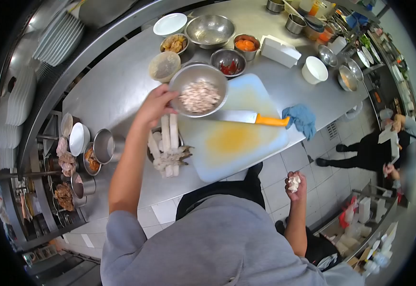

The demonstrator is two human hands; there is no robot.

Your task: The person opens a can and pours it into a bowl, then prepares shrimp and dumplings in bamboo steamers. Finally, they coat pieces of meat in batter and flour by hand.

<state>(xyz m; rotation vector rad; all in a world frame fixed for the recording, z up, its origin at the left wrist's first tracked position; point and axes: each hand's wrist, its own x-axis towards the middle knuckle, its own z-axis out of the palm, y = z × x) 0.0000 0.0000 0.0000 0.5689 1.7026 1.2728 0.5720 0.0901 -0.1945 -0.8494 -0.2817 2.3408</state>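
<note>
Left hand (155, 105) grip clamps the steel bowl (199, 89); right hand (295, 183) clutches white scraps (294, 182).

My left hand (154, 106) grips the rim of a steel bowl (199, 90) of chopped pale meat, which sits on the top edge of the white cutting board (239, 138). An orange-handled knife (249, 117) lies across the board just beside the bowl. My right hand (295, 184) hangs off the counter, closed around a pale scrap (293, 183).
</note>
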